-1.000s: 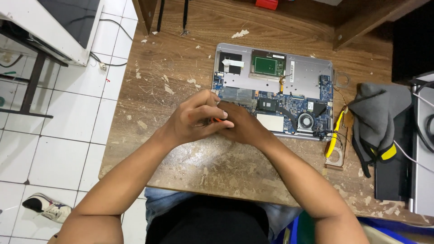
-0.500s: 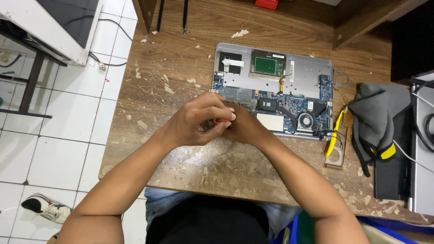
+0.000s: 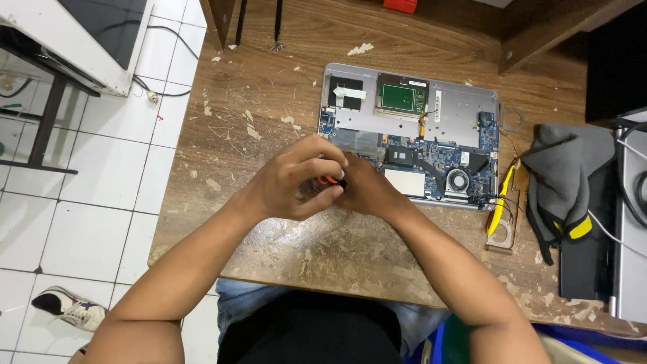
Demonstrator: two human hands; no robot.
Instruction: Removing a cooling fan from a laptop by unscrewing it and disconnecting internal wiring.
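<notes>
- At the far left we see white floor tiles (image 3: pixel 101 175) and a shoe (image 3: pixel 67 307) beside the worn wooden table (image 3: pixel 269 121).
- Our left hand (image 3: pixel 296 178) is curled shut around a small tool with an orange-and-black handle (image 3: pixel 327 180); only a sliver of the handle shows between the fingers.
- Our right hand (image 3: pixel 367 192) presses against the left from the other side, fingers closed over the same tool, so both hands share 1 grip at the table's middle.
- The tool lies between the 2 hands, just at the near left corner of the opened laptop base (image 3: pixel 411 131). Its long axis seems to run roughly left to right, but the hands hide most of it, so we cannot tell for sure.
- Both hands are equally near the tool; the left covers more of it.
- To the right sit the laptop's fan (image 3: pixel 458 180), then yellow-handled pliers (image 3: pixel 500 202), then a grey cloth (image 3: pixel 559 182).
- Against the frame 0.5 s ago, the clasped hands sit in nearly the same spot; the orange of the handle now shows a little more clearly.
</notes>
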